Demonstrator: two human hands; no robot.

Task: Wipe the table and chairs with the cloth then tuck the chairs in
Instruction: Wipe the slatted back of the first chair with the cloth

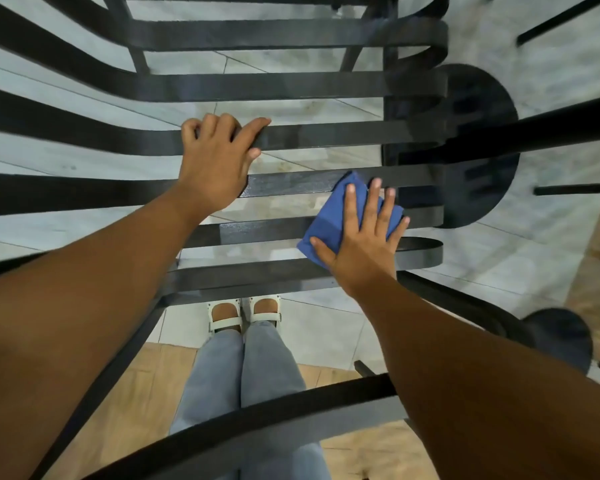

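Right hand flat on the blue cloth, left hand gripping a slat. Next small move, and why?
Probably slide the right hand and the folded blue cloth leftward along the black metal slat toward the left hand. The cloth sits near the slats' right ends, pressed flat under an open palm, so most of that slat lies to its left. The left hand grips a slat further up, apparently steadying the chair.
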